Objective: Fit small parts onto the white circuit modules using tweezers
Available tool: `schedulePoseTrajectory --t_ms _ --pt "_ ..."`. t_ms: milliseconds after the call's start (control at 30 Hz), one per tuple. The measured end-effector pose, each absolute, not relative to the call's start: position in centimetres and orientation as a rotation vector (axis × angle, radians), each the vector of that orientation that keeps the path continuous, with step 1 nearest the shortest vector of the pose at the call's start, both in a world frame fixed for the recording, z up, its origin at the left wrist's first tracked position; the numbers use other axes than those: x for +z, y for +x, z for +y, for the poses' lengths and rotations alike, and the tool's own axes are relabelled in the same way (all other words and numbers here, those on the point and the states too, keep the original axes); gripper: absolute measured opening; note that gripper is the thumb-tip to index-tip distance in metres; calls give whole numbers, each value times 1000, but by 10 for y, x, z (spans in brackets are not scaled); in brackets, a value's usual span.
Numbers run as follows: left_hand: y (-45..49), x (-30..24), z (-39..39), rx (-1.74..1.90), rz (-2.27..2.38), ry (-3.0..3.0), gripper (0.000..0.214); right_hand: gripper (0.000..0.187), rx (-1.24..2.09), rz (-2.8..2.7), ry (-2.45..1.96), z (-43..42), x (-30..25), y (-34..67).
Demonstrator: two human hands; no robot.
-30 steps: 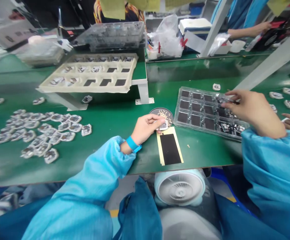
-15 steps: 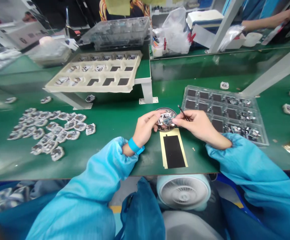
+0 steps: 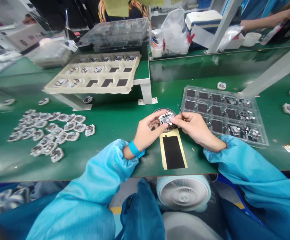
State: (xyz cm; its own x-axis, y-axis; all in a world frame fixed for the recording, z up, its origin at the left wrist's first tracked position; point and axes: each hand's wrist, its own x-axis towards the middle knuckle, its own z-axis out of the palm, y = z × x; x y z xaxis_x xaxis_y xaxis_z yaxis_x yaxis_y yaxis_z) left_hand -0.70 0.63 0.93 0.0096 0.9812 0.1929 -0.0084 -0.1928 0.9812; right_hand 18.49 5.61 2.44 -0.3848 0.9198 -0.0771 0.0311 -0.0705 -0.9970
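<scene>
My left hand (image 3: 148,129) is closed round the edge of a small white-rimmed electronic assembly (image 3: 166,117), thumb along its near side. Beneath it lies a dark round dish (image 3: 159,110), partly covered by the hands. My right hand (image 3: 193,128) is closed, with thin dark tweezers (image 3: 180,110) sticking up between its fingers; thumb and forefinger touch the right side of the assembly. Whether these fingertips also pinch a small part is too fine to see. Just in front of the dish, a black rectangular sheet (image 3: 174,152) rests on yellow paper (image 3: 163,160).
Many similar white-rimmed assemblies (image 3: 52,128) lie in a group at left. A clear compartment tray (image 3: 262,135) with circuit parts stands at right. A cream tray (image 3: 91,89) sits on a raised shelf (image 3: 145,81). A slanting metal post (image 3: 277,68) rises at right. Another person's arm (image 3: 267,24) shows behind.
The assembly now shows raised and tilted above the dish, my left thumb shifted to its near edge. My right hand has turned slightly, and the tweezers lean differently.
</scene>
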Motion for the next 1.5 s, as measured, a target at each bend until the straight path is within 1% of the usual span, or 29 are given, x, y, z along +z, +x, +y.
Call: schedulePoseTrajectory --t_ms 200,367,500,567,633,767,1000,1133,1500 --pt "-8 9 5 1355 1329 1599 47 39 1524 -1467 -1093 57 18 185" --pt "-10 9 5 1408 1358 1777 39 39 1499 -1476 -1072 56 13 184" --pt "-10 9 5 1381 1330 1549 45 35 1386 -1543 -1036 55 12 184" --pt "-10 10 5 1351 1230 1362 50 41 1339 -1546 -989 56 11 183" --pt "-9 11 6 1332 1128 1237 53 45 1361 -1539 -931 56 10 183" --pt "-7 15 7 1303 1031 1140 51 35 1421 -1560 -877 57 8 182" --pt "-3 10 7 1246 1117 1139 46 26 1382 -1668 -918 55 9 182" --pt "-2 6 5 1232 1201 1237 37 30 1416 -1596 -925 50 4 175" --pt "8 11 -9 1404 1347 1286 29 36 1383 -1526 -865 41 7 170"
